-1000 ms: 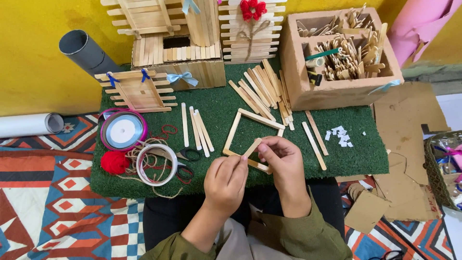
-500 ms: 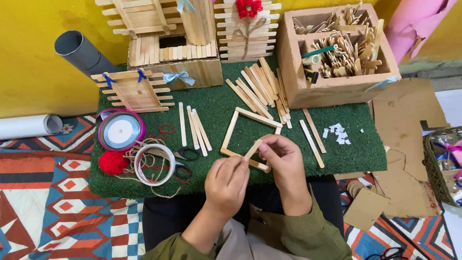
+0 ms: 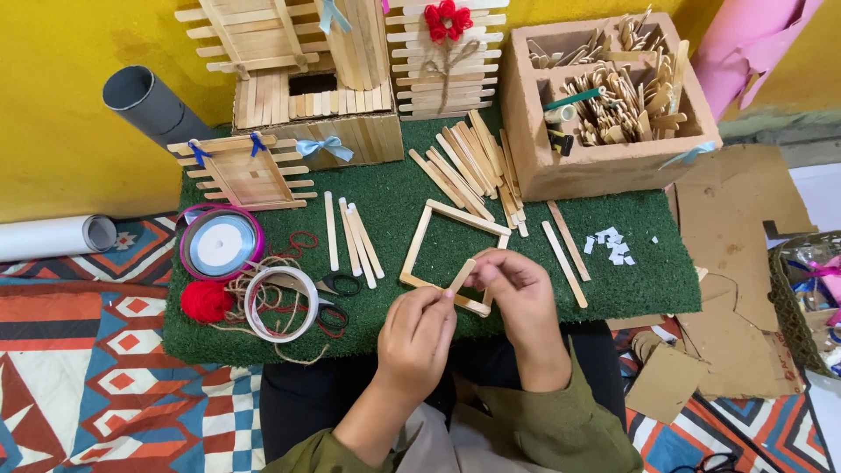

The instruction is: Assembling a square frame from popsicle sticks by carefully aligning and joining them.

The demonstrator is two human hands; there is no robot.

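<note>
My left hand [image 3: 419,331] and my right hand [image 3: 519,289] together pinch a short wooden craft stick [image 3: 462,275] just above the near side of a square frame of sticks [image 3: 427,229]. The frame lies flat on a green turf mat [image 3: 631,271]. My right fingers curl over the stick's upper end; my left fingertips meet its lower end. Both wrists come up from the bottom in olive sleeves.
Loose sticks [image 3: 352,235] lie left of the frame, a pile of sticks [image 3: 473,166] behind it. Scissors [image 3: 337,285], a tape roll [image 3: 279,303], a ribbon spool [image 3: 220,243] and red yarn [image 3: 207,300] sit left. A cardboard box [image 3: 613,171] of sticks stands back right; stick houses [image 3: 298,105] behind.
My hands and the stick have stayed over the frame's near side with only small finger shifts. The view has tilted slightly.
</note>
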